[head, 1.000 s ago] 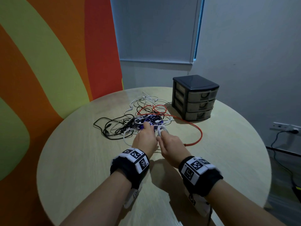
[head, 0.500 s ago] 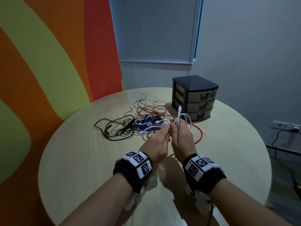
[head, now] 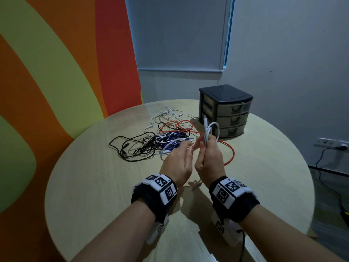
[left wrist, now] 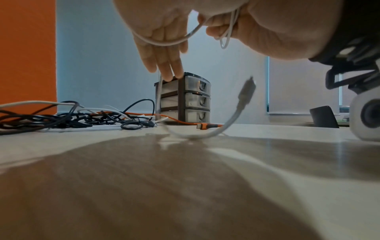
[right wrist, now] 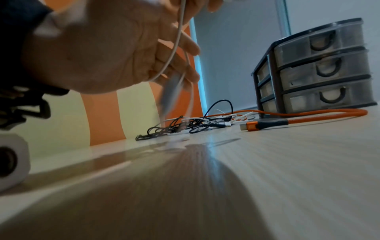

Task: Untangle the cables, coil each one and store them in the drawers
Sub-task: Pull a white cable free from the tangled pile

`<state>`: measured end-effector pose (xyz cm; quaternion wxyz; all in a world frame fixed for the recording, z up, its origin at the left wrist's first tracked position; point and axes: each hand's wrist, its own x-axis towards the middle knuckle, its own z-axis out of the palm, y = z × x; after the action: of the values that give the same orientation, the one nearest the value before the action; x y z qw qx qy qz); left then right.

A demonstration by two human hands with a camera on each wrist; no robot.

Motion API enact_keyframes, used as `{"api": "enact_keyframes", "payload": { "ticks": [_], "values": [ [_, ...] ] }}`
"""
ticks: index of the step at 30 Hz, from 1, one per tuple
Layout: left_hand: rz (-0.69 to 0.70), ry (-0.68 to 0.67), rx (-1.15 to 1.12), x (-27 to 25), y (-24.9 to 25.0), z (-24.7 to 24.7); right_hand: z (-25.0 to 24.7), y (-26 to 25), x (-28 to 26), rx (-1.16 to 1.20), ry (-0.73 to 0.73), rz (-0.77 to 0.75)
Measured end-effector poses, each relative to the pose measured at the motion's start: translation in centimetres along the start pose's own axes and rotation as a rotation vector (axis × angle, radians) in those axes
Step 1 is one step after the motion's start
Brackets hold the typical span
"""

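My right hand (head: 208, 155) grips a white cable (head: 212, 129) folded into loops above the table, one plug pointing up. My left hand (head: 179, 159) is beside it, fingers straight and spread towards the tangle; in the left wrist view the white cable (left wrist: 164, 43) drapes across its fingers (left wrist: 164, 61), and the free plug end (left wrist: 246, 91) swings, blurred, just above the table. The tangle of black, white, blue and orange cables (head: 160, 137) lies beyond my hands. A dark three-drawer unit (head: 226, 112) stands behind, all drawers closed.
An orange cable (head: 230, 154) curves from the tangle past my right hand; its plug (right wrist: 252, 126) lies on the round wooden table (head: 94, 186). Walls stand close behind. A wall socket with a black lead (head: 340, 147) is off to the right.
Both hands rose from the tangle with the white cable. The right hand now holds it in loops. The left hand went from pinching the cable to spread fingers.
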<state>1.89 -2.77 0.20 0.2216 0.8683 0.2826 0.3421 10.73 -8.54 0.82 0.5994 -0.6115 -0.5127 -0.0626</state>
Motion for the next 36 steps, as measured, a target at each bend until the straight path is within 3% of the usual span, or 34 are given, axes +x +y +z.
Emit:
{"api": "enact_keyframes", "payload": {
  "ticks": [4,6,10,14,20,26,31,36],
  "values": [
    [-0.179,0.221,-0.055,0.5,-0.6,0.0,-0.3,0.0,0.2,0.02,0.051,0.022],
    [-0.241,0.187,0.02,0.7,-0.7,0.0,-0.4,-0.1,0.1,0.017,0.032,0.018],
    [-0.203,0.122,0.157,0.7,-0.8,0.1,-0.2,-0.3,0.0,-0.012,0.013,0.007],
    [-0.199,-0.11,0.262,0.6,-0.8,0.4,-0.3,-0.3,0.0,-0.021,-0.002,0.024],
    [-0.222,-0.547,-0.02,-0.2,0.9,-0.3,-0.5,0.3,0.2,-0.033,0.002,0.107],
    [-0.212,-0.705,0.067,-0.5,1.5,-0.5,-0.5,0.0,0.1,-0.007,0.071,0.012],
    [-0.258,-0.665,0.171,-0.2,0.7,0.2,-0.9,0.2,0.2,-0.006,0.107,-0.018],
    [-0.384,-0.225,0.403,0.6,0.0,-0.1,-0.9,0.3,0.0,-0.02,0.102,-0.121]
  ]
}}
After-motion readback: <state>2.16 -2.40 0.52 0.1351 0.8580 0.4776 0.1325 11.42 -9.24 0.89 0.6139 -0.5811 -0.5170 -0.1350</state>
